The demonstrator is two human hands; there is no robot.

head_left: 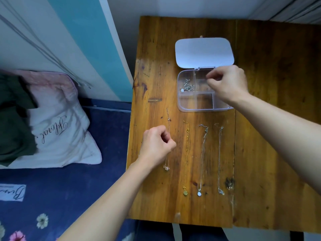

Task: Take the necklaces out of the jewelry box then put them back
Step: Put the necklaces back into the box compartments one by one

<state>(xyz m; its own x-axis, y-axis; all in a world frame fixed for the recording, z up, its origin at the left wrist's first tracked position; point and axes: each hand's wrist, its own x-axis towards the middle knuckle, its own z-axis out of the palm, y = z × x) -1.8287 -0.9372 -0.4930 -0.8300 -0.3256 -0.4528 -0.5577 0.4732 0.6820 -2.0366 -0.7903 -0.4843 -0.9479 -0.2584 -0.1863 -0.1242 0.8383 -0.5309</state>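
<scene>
Bench (260,153): wooden top; its left edge runs just beside your left hand, its near edge sits at 6 o'clock below the pendants.
Jewelry box (196,105): clear, divided tray at 12 o'clock, lid (204,53) folded flat beyond it.
Boxed necklace (187,86): silver chain heaped in the far-left compartment; both near compartments in view hold nothing.
Right hand (227,84): over the box's far-right compartment, fingers (211,79) pinched narrow; what they hold, you cannot tell.
Left hand (157,145): at 9 o'clock, fingers curled narrow over the leftmost chain (168,122); whether they grip it, you cannot tell.
Gold necklace (186,153): second in the row, straight, pendant toward you.
Silver drop necklace (202,153): third, pale oval pendant near the front.
Thin silver necklace (219,153): fourth, at the plank seam.
Open room: bare wood from 1 to 4 o'clock, right of the row; a narrow strip between box and chain tops.
Off the edge: bed (97,129) with a pillow (57,127) at 9 o'clock.
</scene>
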